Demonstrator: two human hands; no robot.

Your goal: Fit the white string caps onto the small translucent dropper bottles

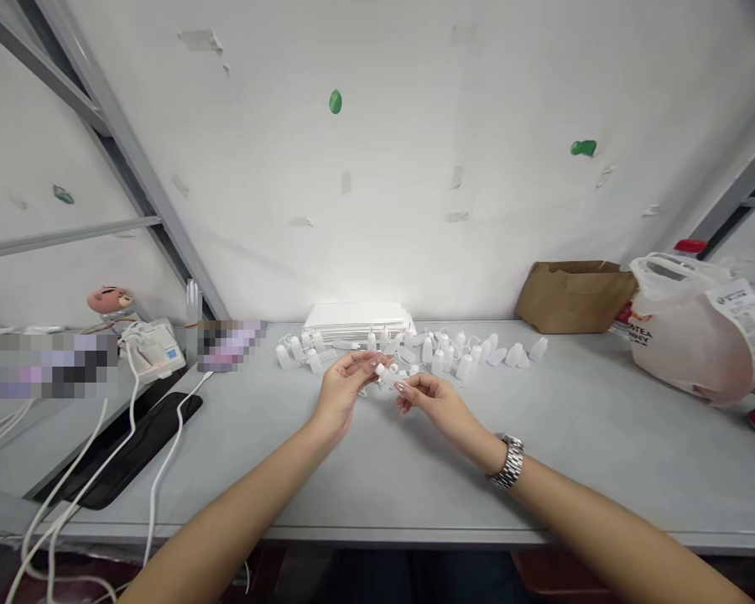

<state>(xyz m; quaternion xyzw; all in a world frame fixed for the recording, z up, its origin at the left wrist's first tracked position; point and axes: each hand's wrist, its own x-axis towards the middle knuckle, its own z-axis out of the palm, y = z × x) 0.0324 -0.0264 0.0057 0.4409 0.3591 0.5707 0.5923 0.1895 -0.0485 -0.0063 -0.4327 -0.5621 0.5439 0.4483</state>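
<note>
Between my two hands is a small white plastic bottle [387, 377], held above the grey table. My left hand [346, 387] pinches its capped upper end, and my right hand [433, 401] grips the lower end between thumb and fingers. A metal watch is on my right wrist. Behind my hands lie several similar small white bottles [465, 367], some upright and some tipped over, many with looped cap straps. My fingers partly cover the held bottle and a few of those behind it.
A white stack [358, 319] stands against the wall. At the right are a brown paper bag [575, 298] and a white plastic bag [685, 335]. White cables [169, 453], a black pad [135, 445] and a power strip [154, 348] lie left on the table [572, 453].
</note>
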